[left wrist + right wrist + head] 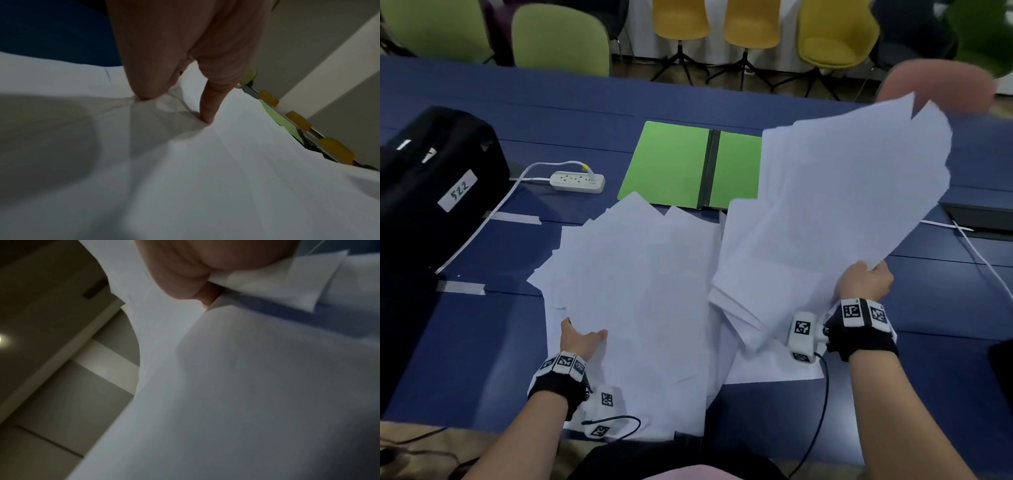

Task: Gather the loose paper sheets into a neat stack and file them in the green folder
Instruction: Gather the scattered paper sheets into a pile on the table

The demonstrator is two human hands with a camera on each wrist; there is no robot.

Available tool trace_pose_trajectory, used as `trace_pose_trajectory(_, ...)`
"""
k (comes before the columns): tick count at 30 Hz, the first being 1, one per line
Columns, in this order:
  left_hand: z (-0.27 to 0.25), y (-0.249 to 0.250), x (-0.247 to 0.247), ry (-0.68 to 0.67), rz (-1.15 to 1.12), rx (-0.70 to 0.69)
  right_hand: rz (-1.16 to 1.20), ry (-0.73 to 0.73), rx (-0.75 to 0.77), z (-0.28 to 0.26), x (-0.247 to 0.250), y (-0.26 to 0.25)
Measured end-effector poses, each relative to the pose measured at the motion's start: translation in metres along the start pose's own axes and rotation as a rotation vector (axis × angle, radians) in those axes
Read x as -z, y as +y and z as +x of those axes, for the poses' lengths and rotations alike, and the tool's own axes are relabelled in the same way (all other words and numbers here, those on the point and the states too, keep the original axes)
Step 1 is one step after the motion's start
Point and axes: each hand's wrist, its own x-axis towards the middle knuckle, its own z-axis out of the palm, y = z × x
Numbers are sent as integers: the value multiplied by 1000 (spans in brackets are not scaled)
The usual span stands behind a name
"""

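Note:
White paper sheets lie fanned over the near part of the blue table (482,335). My left hand (582,334) grips the near edge of the left fan of sheets (633,274); in the left wrist view my left hand (176,107) digs thumb and a fingertip (207,116) into the paper (226,170). My right hand (866,277) holds a bundle of sheets (842,192) by its near corner, tilted up off the table. In the right wrist view my right hand (207,293) pinches that bundle (236,386). The green folder (671,161) lies open behind the papers, its right half partly hidden.
A black case (438,178) stands at the left edge. A white power strip (577,181) with its cable lies beside the folder. A dark tray (979,219) and a white cable sit at the right. Chairs (561,37) line the far side.

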Motion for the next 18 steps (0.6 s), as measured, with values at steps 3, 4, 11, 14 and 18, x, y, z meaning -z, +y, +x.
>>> trace_pose_trajectory(3, 1, -4, 2, -5, -19, 0, 33, -80, 7, 0, -3, -28)
trace_pose_trajectory(4, 1, -4, 2, -18, -37, 4, 56, -147, 7, -1, -5, -35)
trace_pose_trajectory(11, 9, -2, 9, -130, -190, 61, -123, -643, 60, -73, -39, -12)
trace_pose_trajectory(14, 7, 1, 13, -206, -329, 107, -459, -852, 26, -96, -57, 34)
trace_pose_trajectory(18, 6, 4, 22, -330, -345, 188, -704, -1083, 54, -119, -77, 83)
